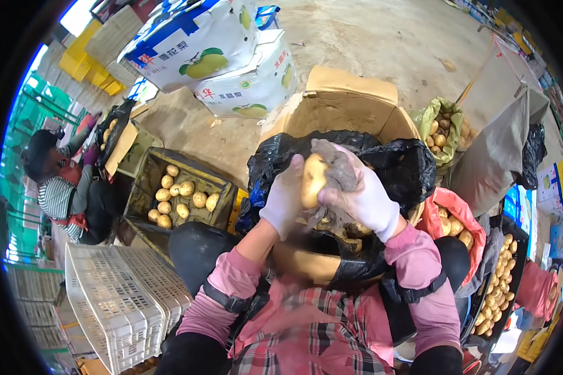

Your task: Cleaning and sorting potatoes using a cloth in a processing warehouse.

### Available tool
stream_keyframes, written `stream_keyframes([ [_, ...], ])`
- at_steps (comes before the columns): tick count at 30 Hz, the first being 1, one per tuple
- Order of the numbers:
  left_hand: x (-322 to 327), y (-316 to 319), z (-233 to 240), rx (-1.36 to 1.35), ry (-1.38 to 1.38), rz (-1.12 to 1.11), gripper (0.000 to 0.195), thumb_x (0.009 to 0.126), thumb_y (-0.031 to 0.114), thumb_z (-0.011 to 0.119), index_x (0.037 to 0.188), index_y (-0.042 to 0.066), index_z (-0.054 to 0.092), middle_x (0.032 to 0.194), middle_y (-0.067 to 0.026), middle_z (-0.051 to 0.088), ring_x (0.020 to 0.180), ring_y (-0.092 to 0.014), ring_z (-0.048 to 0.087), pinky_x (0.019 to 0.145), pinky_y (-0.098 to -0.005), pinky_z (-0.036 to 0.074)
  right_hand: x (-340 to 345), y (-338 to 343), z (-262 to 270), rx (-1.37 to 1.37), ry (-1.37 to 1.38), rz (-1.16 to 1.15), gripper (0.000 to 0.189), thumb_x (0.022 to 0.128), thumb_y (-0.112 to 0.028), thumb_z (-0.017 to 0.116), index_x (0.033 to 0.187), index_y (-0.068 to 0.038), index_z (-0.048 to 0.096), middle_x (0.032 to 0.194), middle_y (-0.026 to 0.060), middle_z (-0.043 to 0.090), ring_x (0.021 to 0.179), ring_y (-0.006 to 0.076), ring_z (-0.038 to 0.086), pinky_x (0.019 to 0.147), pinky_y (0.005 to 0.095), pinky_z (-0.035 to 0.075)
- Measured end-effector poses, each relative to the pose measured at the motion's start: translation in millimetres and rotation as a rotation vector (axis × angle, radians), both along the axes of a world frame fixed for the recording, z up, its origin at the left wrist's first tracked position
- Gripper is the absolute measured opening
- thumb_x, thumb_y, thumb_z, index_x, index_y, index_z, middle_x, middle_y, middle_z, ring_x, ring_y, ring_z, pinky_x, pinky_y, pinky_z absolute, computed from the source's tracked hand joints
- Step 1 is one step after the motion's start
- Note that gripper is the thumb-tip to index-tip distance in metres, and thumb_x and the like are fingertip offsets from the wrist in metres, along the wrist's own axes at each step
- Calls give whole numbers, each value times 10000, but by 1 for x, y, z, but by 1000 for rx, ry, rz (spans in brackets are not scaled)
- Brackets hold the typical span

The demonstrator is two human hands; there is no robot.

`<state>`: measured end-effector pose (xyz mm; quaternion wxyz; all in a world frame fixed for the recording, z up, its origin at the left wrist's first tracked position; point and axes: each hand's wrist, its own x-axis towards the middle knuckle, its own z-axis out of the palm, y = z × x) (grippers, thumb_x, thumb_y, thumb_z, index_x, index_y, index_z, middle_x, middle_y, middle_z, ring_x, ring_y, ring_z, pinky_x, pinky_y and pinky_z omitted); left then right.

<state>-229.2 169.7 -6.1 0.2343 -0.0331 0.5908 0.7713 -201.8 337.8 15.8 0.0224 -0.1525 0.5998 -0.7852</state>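
A large pale potato point(312, 182) is held upright between my two gloved hands, above a cardboard box point(352, 110) lined with a black plastic bag point(399, 161). My left hand point(281, 199), in a white glove, grips the potato's left side. In my right hand point(373, 199), also white-gloved, a dirty grey cloth point(340, 166) is bunched against the potato's right side. Below the hands, more potatoes point(354, 229) lie inside the bag, partly hidden by the cloth and the right hand.
To the left, a crate point(194, 176) holds several potatoes; white plastic baskets point(122, 290) stand nearer. A red bag point(471, 229), a green bag point(455, 110) and a black crate point(516, 262) on the right contain potatoes. Printed cartons point(244, 89) are stacked ahead. A person point(70, 183) crouches far left.
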Motion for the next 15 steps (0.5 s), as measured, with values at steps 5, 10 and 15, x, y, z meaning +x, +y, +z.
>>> stream_keyframes([
  [5, 10, -5, 32, 101, -52, -182, 469, 977, 523, 445, 1073, 80, 564, 748, -18, 591, 642, -117, 569, 493, -279, 423, -5, 8, -3, 106, -75, -148, 420, 870, -74, 690, 1255, 18, 550, 1164, 49, 645, 1048, 110, 594, 939, 273, 470],
  [10, 3, -14, 24, 790, -234, -286, 461, 984, 461, 429, 1169, 55, 543, 1046, -86, 612, 787, -179, 600, 464, -204, 411, -4, 19, 24, -71, -60, -258, 328, 914, -78, 643, 1218, 24, 575, 1141, 78, 663, 1027, 114, 616, 923, 277, 493],
  [15, 11, -11, 22, 803, -242, -225, 488, 988, 407, 427, 1297, 33, 477, 1130, -108, 610, 820, -218, 611, 505, -212, 460, 9, 18, 26, 202, 48, -297, 407, 843, -102, 715, 1218, -7, 587, 1127, 61, 661, 1064, 161, 611, 947, 300, 482],
])
